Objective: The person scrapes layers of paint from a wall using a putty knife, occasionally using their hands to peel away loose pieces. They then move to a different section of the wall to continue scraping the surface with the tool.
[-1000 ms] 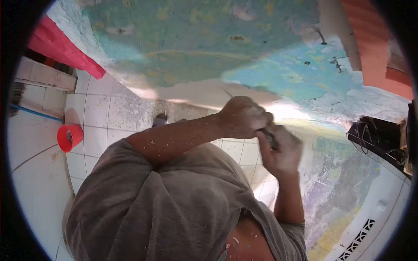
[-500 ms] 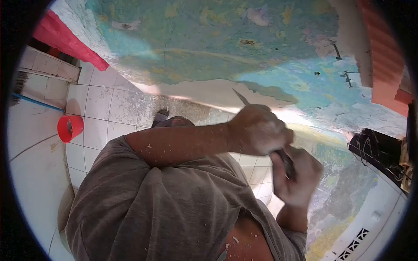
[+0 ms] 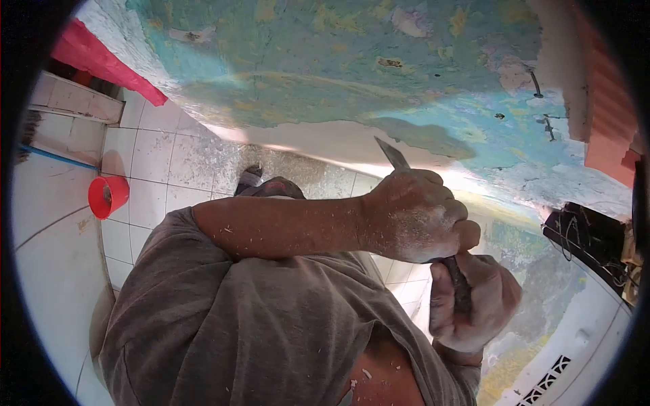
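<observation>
My left hand (image 3: 421, 215) is closed in a fist, its knuckles dusted white. A pointed metal blade (image 3: 391, 153) sticks out beyond it toward the wall. Just below and right, my right hand (image 3: 482, 298) is wrapped round a dark handle (image 3: 460, 287), pressed up against the left fist. Whether blade and handle are one piece is hidden by my fingers. The blade tip is over a pale bare patch (image 3: 318, 139) of the wall (image 3: 325, 74), which has peeling blue-green paint; contact cannot be made out. Pale flakes lie on my left forearm and grey shirt.
A red bucket (image 3: 108, 196) stands on the tiled floor (image 3: 152, 155) at left. Pink cloth (image 3: 101, 61) hangs at upper left. Nails (image 3: 536, 84) stick out of the wall at right, near a black object (image 3: 589, 233) with tangled wires. A foot (image 3: 250, 177) shows below the wall.
Both my hands have moved a little right and down in the view, and the blade has shifted right with them. My grip looks the same.
</observation>
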A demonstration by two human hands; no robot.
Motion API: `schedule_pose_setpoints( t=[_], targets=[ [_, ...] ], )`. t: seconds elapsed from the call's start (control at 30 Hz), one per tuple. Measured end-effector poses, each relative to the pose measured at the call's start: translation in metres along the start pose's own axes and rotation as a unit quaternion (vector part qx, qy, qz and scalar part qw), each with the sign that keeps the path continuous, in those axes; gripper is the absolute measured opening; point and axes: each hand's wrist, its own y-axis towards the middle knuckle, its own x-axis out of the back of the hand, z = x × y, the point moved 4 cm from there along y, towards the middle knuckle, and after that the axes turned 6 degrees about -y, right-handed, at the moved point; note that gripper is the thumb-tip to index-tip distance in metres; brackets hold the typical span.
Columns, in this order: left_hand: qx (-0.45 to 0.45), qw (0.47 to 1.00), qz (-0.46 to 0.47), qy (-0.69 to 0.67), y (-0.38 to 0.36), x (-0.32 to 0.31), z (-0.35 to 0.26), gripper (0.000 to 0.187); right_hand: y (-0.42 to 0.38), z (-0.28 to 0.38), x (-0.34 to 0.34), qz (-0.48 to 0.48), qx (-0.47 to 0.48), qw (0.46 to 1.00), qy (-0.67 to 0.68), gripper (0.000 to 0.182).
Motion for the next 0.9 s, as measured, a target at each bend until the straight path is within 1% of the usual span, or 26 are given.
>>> schedule_pose_setpoints(
  t=[0.03,0.07,0.1,0.17,0.23,0.27,0.33,0.37,0.4,0.47,0.5,0.53,0.6,0.63,0.67,0.73,0.77,0.8,0.87,0.9],
  targets=[
    [-0.025,0.999,-0.019,0.004,0.000,0.001,-0.001,0.008,0.002,0.002,-0.015,0.017,0.017,0.998,-0.051,0.025],
    [-0.067,0.996,-0.054,-0.016,-0.014,-0.003,0.027,0.009,0.003,0.000,-0.040,0.033,0.033,0.994,-0.102,0.025],
    [-0.052,0.998,-0.037,-0.021,-0.029,-0.011,0.033,0.008,-0.004,-0.009,-0.061,-0.028,0.065,0.994,-0.077,0.025],
    [-0.037,0.999,-0.024,-0.017,-0.038,-0.015,0.038,0.008,-0.009,-0.016,-0.074,-0.009,0.037,0.998,-0.050,0.024],
    [-0.020,0.998,-0.041,-0.041,-0.031,-0.015,0.029,0.009,-0.012,-0.016,-0.064,-0.004,0.019,0.999,-0.039,0.024],
    [-0.024,0.998,-0.040,-0.043,-0.026,-0.016,0.022,0.009,-0.009,-0.013,-0.047,-0.010,0.011,1.000,-0.024,0.023],
    [-0.012,0.999,0.034,-0.028,0.002,0.001,-0.001,0.009,-0.003,-0.005,-0.014,-0.006,-0.010,1.000,0.002,0.021],
    [-0.027,1.000,0.015,0.000,0.009,0.008,-0.011,0.014,-0.005,0.000,-0.005,-0.005,-0.021,1.000,0.004,0.021],
    [-0.026,1.000,0.015,0.001,0.005,0.006,-0.002,0.014,-0.006,0.004,-0.001,-0.005,-0.032,0.999,0.006,0.020],
    [-0.108,0.991,-0.068,-0.025,-0.011,-0.002,0.019,0.022,0.002,0.012,-0.033,0.068,-0.025,0.990,-0.122,0.015],
    [-0.108,0.991,-0.067,-0.049,-0.018,-0.010,0.021,0.024,-0.011,0.010,-0.043,-0.003,0.021,0.993,-0.116,0.014],
    [-0.110,0.991,-0.067,-0.044,-0.016,-0.008,0.025,0.024,-0.012,0.001,-0.050,-0.007,0.025,0.993,-0.115,0.014],
    [-0.059,0.998,0.011,-0.027,-0.013,-0.015,0.016,0.020,-0.024,-0.008,-0.045,-0.014,-0.005,0.997,-0.074,0.020],
    [-0.032,0.997,0.018,-0.072,-0.005,-0.015,0.009,0.015,-0.022,-0.012,-0.034,-0.025,-0.047,0.998,-0.019,0.020],
    [-0.041,0.996,0.019,-0.075,0.003,-0.014,-0.003,0.015,-0.020,-0.009,-0.017,-0.023,-0.068,0.997,-0.008,0.019],
    [0.005,0.997,0.054,-0.057,0.023,0.002,-0.022,0.011,-0.016,-0.003,0.011,-0.043,-0.104,0.994,0.016,0.018],
    [-0.002,0.996,0.074,-0.049,0.029,0.008,-0.031,0.011,-0.014,0.002,0.021,-0.063,-0.098,0.993,0.018,0.017],
    [-0.003,0.996,0.074,-0.047,0.025,0.004,-0.024,0.011,-0.012,0.001,0.015,-0.064,-0.098,0.993,0.018,0.017],
    [-0.036,0.997,-0.003,-0.068,0.003,-0.015,0.010,0.015,-0.008,-0.004,-0.017,-0.049,-0.053,0.997,-0.029,0.017],
    [0.055,0.944,-0.036,-0.324,-0.021,-0.039,0.051,0.016,-0.006,-0.025,-0.054,-0.018,-0.078,0.997,-0.009,0.017]
  ],
)
